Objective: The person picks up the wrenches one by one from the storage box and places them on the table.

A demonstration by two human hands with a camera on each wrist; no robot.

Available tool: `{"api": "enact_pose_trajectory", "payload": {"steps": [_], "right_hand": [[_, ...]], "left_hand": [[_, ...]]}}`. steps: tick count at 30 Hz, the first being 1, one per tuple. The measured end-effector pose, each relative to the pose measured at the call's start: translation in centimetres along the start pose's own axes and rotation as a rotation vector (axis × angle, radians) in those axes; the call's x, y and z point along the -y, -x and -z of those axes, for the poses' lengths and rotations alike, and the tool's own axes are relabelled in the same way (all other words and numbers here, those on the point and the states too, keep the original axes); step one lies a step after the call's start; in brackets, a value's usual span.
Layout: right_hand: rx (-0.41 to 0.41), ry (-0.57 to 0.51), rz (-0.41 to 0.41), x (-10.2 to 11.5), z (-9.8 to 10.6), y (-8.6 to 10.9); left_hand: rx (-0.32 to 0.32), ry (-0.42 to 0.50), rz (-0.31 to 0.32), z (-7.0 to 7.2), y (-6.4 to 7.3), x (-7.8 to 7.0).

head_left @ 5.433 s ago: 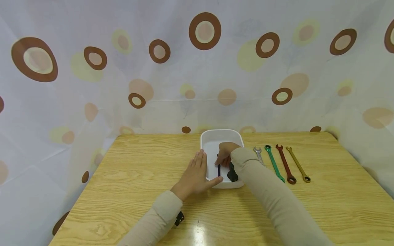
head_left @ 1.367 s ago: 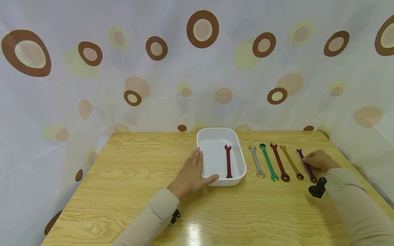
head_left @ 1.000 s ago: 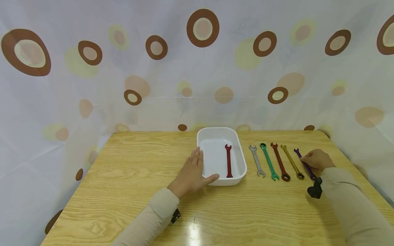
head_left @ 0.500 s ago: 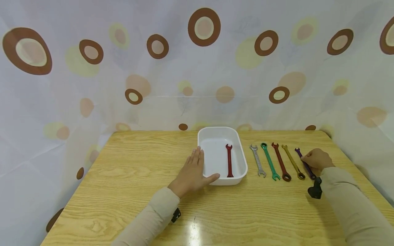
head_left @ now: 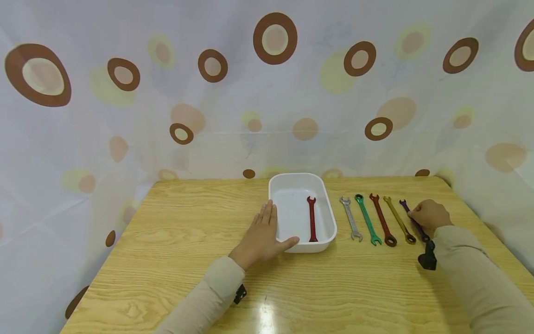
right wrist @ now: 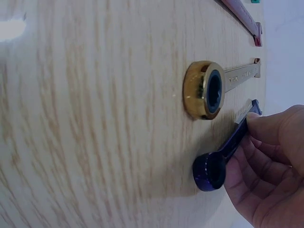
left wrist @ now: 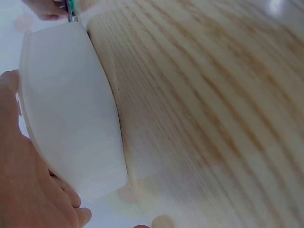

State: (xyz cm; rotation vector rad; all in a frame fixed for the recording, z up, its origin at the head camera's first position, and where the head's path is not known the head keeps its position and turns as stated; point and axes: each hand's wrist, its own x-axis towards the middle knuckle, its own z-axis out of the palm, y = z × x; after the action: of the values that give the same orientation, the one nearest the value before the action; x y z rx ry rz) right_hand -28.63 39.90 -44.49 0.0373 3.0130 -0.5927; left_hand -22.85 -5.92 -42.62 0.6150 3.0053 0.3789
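My left hand lies against the near left corner of a white tray, fingers straight along its left side and thumb over the front rim. The left wrist view shows that hand along the rim. A red double open-ended wrench lies inside, toward the tray's right wall. At the far right, my right hand pinches a purple ratcheting combination wrench by its shaft, thumb on top. Its ring end points toward me; my fingers hide part of the shaft. A gold wrench lies just left of it.
Between tray and gold wrench lie a silver wrench, a green wrench and a larger red wrench, roughly side by side. All rest on a wooden table. A patterned curtain hangs behind it.
My right hand has moved from inside the tray, where it held a dark wrench, to the row's right end with the purple wrench. During the last second both hands barely moved.
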Motion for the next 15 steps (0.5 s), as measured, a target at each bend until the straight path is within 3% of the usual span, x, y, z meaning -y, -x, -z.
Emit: {"api": "enact_pose_trajectory", "payload": {"steps": [15], "right_hand": [[-0.015,-0.012,0.0,0.23,0.2,0.45]], "left_hand": [[-0.006,-0.005,-0.005,-0.06,0.04,0.03]]}}
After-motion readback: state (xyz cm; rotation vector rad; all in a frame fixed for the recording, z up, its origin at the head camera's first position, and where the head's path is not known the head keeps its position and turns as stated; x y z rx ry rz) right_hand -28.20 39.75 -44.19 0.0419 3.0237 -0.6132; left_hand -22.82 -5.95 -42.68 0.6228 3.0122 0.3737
